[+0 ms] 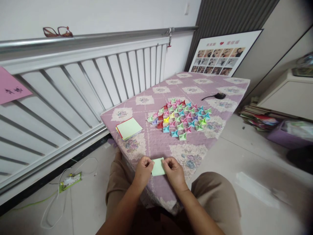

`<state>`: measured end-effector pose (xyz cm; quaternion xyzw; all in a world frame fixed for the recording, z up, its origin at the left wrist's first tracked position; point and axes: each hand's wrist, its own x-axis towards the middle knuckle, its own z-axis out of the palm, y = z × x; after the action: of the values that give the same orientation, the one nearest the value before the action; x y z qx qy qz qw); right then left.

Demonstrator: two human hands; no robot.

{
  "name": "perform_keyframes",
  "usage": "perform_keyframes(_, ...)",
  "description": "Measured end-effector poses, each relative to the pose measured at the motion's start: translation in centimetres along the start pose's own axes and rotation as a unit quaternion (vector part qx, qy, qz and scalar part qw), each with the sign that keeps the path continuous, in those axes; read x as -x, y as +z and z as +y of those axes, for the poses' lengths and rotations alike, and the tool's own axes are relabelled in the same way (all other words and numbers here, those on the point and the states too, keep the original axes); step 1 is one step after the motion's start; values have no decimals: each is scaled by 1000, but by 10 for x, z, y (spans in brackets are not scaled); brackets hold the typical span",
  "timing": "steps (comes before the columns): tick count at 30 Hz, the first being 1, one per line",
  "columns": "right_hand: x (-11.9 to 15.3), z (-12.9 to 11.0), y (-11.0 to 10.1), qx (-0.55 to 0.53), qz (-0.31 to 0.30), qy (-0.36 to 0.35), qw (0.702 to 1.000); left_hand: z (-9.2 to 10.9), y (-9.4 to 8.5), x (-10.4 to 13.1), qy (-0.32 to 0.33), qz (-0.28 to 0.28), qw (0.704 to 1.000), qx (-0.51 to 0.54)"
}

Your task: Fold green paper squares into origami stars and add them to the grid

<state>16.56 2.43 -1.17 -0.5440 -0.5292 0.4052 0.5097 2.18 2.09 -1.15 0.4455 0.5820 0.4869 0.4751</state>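
Between my two hands, above the near end of the table, is a light green sheet of paper (pixel 158 167), folded to a small rectangle. My left hand (pixel 144 169) pinches its left edge between thumb and fingers. On the right edge, my right hand (pixel 174 169) grips it the same way. Ahead of them stand rows of small folded paper figures (pixel 182 136) in green, blue, pink, red and yellow. To the left lies a stack of square paper (pixel 130 128), pale green on top with red and yellow edges showing.
A floral purple cloth covers the table (pixel 158 142). Toward its far right lies a black object with a cord (pixel 220 95). The white radiator (pixel 97 86) runs along the left, with glasses (pixel 58 32) on its pipe. A power strip (pixel 70 181) and cables lie on the floor.
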Motion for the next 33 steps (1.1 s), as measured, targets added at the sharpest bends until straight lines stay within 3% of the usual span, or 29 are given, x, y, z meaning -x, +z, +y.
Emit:
perform_keyframes(12, 0, 2, -1, 12, 1, -4, 1000, 3, 1, 2, 0, 11, 1000, -12)
perform_keyframes(22, -2, 11, 2, -65, -6, 17, 998, 4, 1, 3, 5, 9, 1000, -8)
perform_keyframes(33, 0, -3, 0, -66, -38, 42, 996, -3, 1, 3, 16, 12, 999, -31)
